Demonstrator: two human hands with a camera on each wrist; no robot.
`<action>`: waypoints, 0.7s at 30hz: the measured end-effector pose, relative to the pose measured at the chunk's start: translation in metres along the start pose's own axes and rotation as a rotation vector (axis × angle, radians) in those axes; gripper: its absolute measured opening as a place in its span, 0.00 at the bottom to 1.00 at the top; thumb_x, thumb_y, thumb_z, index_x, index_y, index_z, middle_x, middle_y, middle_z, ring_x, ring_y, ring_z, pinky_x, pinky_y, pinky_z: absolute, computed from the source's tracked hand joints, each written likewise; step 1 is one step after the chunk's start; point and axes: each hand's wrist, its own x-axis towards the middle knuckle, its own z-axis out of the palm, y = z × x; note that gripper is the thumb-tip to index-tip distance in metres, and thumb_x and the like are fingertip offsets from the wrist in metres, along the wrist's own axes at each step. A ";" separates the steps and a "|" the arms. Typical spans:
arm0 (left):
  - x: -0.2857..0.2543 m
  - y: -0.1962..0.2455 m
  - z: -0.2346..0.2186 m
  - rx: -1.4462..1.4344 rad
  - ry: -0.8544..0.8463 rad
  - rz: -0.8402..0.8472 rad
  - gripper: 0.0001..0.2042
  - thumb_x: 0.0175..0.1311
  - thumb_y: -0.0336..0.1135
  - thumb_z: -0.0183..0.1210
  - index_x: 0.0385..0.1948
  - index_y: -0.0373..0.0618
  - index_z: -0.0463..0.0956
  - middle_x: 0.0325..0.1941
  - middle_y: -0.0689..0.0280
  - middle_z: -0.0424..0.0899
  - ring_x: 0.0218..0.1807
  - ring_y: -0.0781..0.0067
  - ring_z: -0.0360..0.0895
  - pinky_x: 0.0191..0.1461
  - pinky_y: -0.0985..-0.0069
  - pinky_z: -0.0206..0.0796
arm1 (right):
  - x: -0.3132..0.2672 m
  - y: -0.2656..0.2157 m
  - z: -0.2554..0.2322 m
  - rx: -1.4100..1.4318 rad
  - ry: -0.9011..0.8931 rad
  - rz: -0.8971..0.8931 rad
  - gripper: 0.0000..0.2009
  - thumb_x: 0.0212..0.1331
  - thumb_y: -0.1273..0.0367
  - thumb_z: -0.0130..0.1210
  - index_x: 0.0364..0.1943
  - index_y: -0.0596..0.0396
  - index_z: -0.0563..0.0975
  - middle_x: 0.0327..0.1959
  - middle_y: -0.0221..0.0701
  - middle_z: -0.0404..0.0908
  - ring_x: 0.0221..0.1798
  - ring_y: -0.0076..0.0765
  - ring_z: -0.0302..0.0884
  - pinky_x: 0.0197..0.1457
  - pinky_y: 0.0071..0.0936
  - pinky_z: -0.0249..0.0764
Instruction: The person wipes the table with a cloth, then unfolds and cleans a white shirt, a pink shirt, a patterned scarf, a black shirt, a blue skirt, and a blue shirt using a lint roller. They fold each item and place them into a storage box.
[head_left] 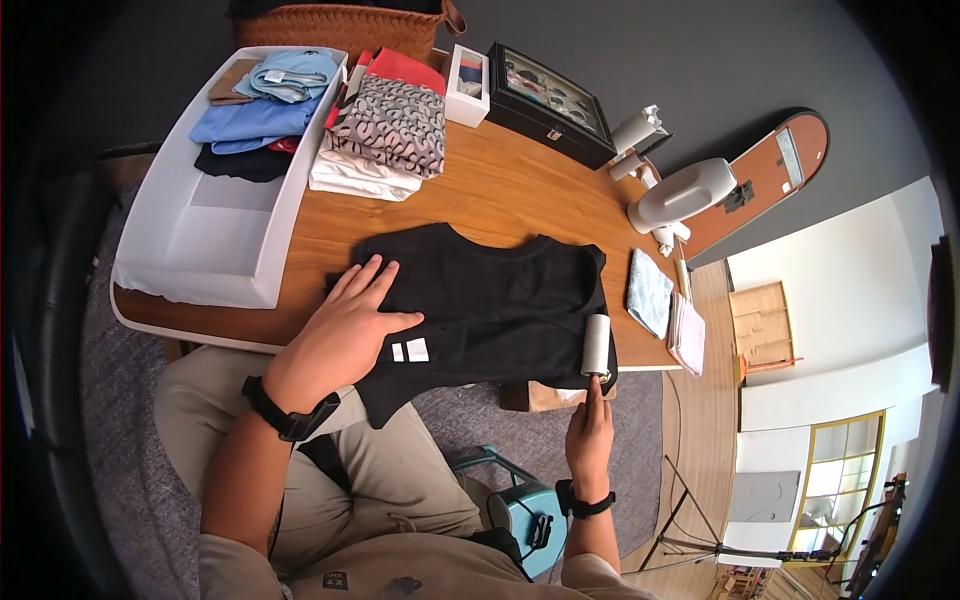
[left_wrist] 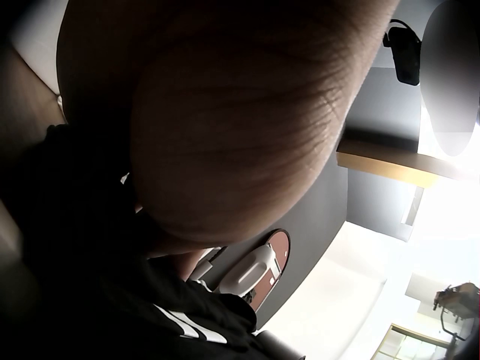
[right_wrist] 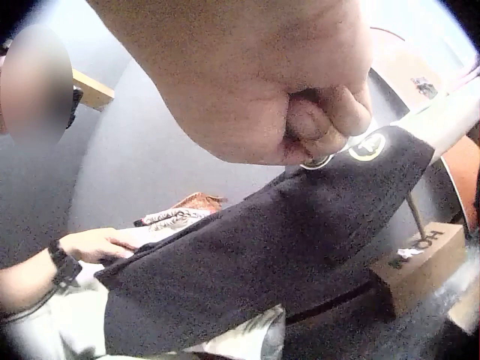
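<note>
A black garment [head_left: 480,290] with a white patch lies across the table's front edge, its lower part hanging over. My left hand [head_left: 340,335] presses flat on its left side, fingers spread; in the left wrist view the hand [left_wrist: 232,127] fills the upper middle and hides its own fingertips. At the garment's right end rests a grey-white lint roller [head_left: 596,345]. My right hand [head_left: 591,435] grips its handle, which is mostly hidden by the fingers. In the right wrist view the curled fingers of my right hand [right_wrist: 277,90] are above the dark cloth [right_wrist: 277,240].
A white box [head_left: 205,245] with folded clothes stands at the left, beside a stack of folded clothes [head_left: 385,120]. A black display case [head_left: 550,100] and a white upright device [head_left: 683,193] are at the back. Small cloths [head_left: 650,292] lie at the right edge.
</note>
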 end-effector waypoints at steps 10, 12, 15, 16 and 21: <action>0.000 0.001 0.000 0.009 -0.010 -0.004 0.26 0.65 0.20 0.58 0.62 0.57 0.88 0.85 0.42 0.63 0.86 0.38 0.57 0.88 0.51 0.51 | -0.007 0.000 0.003 0.034 0.017 0.079 0.31 0.75 0.79 0.52 0.82 0.51 0.65 0.45 0.52 0.80 0.41 0.62 0.83 0.43 0.48 0.82; 0.000 0.001 0.001 0.008 -0.006 -0.002 0.26 0.65 0.20 0.58 0.62 0.57 0.88 0.84 0.42 0.63 0.86 0.39 0.57 0.88 0.50 0.51 | -0.003 0.018 0.006 -0.044 0.048 0.062 0.32 0.75 0.79 0.52 0.82 0.51 0.65 0.48 0.54 0.81 0.44 0.63 0.84 0.44 0.48 0.82; 0.001 0.001 0.002 0.024 0.001 -0.009 0.26 0.65 0.19 0.57 0.63 0.56 0.87 0.84 0.43 0.63 0.86 0.39 0.57 0.88 0.50 0.52 | 0.007 0.044 0.003 -0.042 0.086 0.051 0.31 0.74 0.79 0.53 0.81 0.53 0.66 0.48 0.54 0.82 0.46 0.64 0.85 0.47 0.49 0.82; 0.000 0.000 0.002 0.018 0.006 -0.004 0.27 0.65 0.19 0.57 0.64 0.55 0.87 0.84 0.43 0.64 0.86 0.39 0.57 0.87 0.50 0.52 | 0.010 0.048 -0.003 -0.041 0.087 0.048 0.31 0.74 0.79 0.53 0.81 0.53 0.66 0.48 0.54 0.82 0.46 0.64 0.85 0.47 0.49 0.82; 0.000 -0.002 0.001 0.033 0.012 0.002 0.26 0.66 0.21 0.58 0.65 0.54 0.85 0.84 0.44 0.65 0.86 0.38 0.58 0.87 0.50 0.53 | 0.037 0.034 -0.034 0.051 0.202 0.135 0.22 0.74 0.77 0.56 0.70 0.59 0.74 0.50 0.53 0.87 0.49 0.53 0.89 0.53 0.43 0.82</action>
